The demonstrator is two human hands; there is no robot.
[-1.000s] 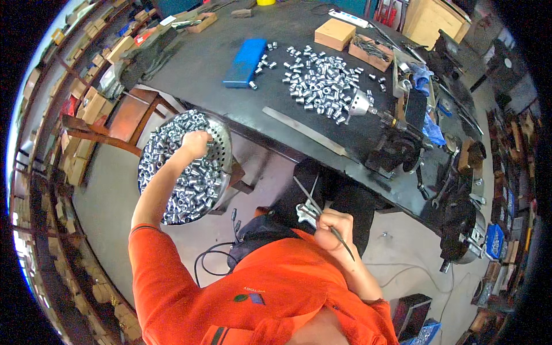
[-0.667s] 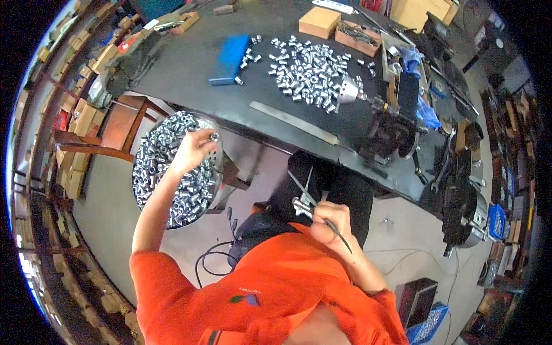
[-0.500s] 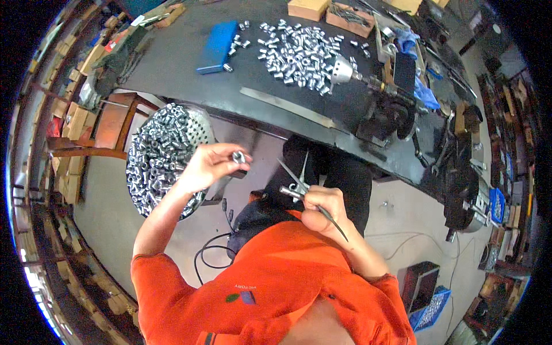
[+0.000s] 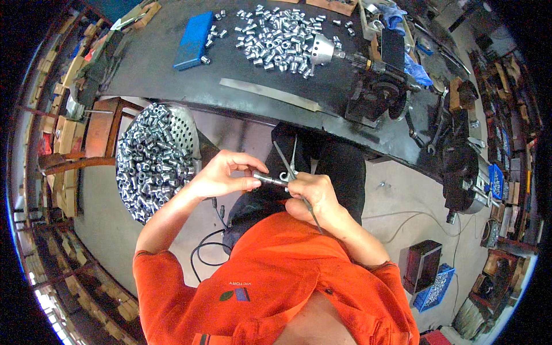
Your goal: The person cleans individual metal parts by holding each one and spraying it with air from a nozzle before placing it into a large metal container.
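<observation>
My left hand [image 4: 227, 175] is closed, thumb and fingertips pinching a small shiny metal bushing [image 4: 262, 177]. Meeting it end to end is a short cylindrical metal rod [image 4: 280, 183], which looks like a plug gauge; whether its tip sits inside the bore I cannot tell. My right hand [image 4: 315, 196] is closed around that rod. It also grips a long, slim, dark file-like tool [image 4: 283, 155] and a second thin, pointed metal tool [image 4: 295, 150]. To the left, many similar bushings [image 4: 152, 164] fill a round perforated metal pan [image 4: 183, 129].
Loose bushings [image 4: 276, 40] lie piled on the dark workbench [image 4: 149, 75], beside a blue box [image 4: 192, 40] and a flat metal bar [image 4: 267, 93]. A spindle machine [image 4: 379, 95] with a perforated cone stands at right. A wooden stool [image 4: 103, 129] is behind the pan; a cable [image 4: 198, 256] loops on the floor.
My left hand has brought the bushing rightward and down to the rod in my right hand; before, they were apart. The whole view has shifted slightly.
</observation>
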